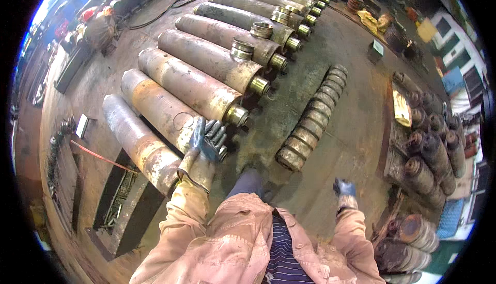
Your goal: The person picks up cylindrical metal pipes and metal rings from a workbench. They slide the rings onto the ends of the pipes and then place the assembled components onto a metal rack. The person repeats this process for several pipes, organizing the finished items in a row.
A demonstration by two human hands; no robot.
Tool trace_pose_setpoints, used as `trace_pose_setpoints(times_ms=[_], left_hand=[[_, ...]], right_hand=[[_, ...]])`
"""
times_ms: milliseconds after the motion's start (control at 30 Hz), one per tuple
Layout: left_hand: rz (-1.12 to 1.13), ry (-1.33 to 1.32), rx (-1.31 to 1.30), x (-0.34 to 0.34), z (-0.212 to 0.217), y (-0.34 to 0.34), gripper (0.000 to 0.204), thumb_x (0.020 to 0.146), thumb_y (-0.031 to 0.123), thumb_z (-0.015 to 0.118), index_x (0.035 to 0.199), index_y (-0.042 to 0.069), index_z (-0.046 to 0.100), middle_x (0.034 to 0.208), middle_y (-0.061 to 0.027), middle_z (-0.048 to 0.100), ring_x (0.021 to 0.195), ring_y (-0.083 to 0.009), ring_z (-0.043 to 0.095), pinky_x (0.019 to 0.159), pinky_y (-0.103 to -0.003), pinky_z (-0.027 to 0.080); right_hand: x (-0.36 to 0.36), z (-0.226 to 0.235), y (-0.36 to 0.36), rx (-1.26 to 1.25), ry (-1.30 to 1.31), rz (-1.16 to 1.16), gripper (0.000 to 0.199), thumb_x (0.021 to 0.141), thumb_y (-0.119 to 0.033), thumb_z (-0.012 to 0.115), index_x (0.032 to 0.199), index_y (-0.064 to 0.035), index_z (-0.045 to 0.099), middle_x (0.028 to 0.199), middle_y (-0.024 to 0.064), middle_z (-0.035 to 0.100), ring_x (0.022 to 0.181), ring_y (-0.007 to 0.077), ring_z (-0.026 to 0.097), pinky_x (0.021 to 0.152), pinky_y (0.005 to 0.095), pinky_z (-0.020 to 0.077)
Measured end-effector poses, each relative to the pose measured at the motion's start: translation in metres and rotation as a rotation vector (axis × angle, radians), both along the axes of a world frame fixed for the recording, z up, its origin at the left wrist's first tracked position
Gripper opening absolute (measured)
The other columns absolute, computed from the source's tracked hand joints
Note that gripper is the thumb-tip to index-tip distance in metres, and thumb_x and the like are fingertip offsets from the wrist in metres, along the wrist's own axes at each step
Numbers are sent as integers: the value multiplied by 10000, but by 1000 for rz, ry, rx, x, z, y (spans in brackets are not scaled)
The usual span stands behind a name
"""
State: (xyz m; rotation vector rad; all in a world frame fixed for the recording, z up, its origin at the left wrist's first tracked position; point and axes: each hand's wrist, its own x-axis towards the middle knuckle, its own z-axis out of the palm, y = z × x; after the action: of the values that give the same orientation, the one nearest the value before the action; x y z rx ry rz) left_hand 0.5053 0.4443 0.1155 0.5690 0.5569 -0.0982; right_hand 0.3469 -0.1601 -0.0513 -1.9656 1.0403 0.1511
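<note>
My left hand [207,140], in a blue and black work glove, is held out over the near end of a rusty metal cylinder [157,106]. Its fingers are stretched and hold nothing; whether the palm touches the metal I cannot tell. A thin ring [183,121] lies on that cylinder beside the hand. To the left rests another large cylinder [135,137], brown toward its near end. Off to my right side hangs my right hand [345,187] in a blue glove, its fingers loosely bent and apart, with nothing seen in them.
Several similar cylinders [188,85] lie in a row, some carrying thick metal rings [242,49]. A ribbed grimy column [312,116] lies on the floor ahead right. Dark steel channel [135,209] lies at left; stacked rollers [436,150] stand at right. A hose [181,6] curls behind.
</note>
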Motion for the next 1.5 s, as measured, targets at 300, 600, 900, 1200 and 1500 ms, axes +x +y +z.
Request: trace_pose_setpoints(times_ms=[300,600,900,1200,1500], left_hand=[[219,98,111,174,-26,-29,500,924,542,675,1143,98,605,1020,-85,654,918,-249,630,878,-385,525],[198,307,122,326,-60,-16,661,894,573,700,1294,62,571,1218,-112,623,1183,-310,588,1081,-426,423],[277,302,129,370,-42,-16,470,935,401,726,1231,60,596,1143,-88,666,1026,-209,632,919,-326,510],[302,255,203,398,-44,-34,776,915,493,717,1458,19,431,1459,-176,511,1297,-350,520,1100,-444,410],[451,468,266,448,-69,-45,448,900,461,753,1127,93,636,1036,-51,679,941,-228,651,840,-360,518]], right_hand=[[334,88,94,310,-299,240,270,889,-153,795,1055,46,718,851,93,738,694,172,706,603,272,558],[466,122,147,460,-245,268,340,873,-201,817,1111,20,719,879,85,738,709,144,679,625,256,532],[580,203,260,5,9,810,449,873,-424,773,1191,-109,737,1117,59,760,1037,211,698,943,330,512],[729,204,305,-420,-53,1100,772,809,-441,809,1404,-18,558,1348,182,642,1250,301,619,1066,377,482],[874,173,375,-588,50,1392,1001,734,-605,770,1512,-75,430,1397,230,580,1309,357,553,1093,417,442]])
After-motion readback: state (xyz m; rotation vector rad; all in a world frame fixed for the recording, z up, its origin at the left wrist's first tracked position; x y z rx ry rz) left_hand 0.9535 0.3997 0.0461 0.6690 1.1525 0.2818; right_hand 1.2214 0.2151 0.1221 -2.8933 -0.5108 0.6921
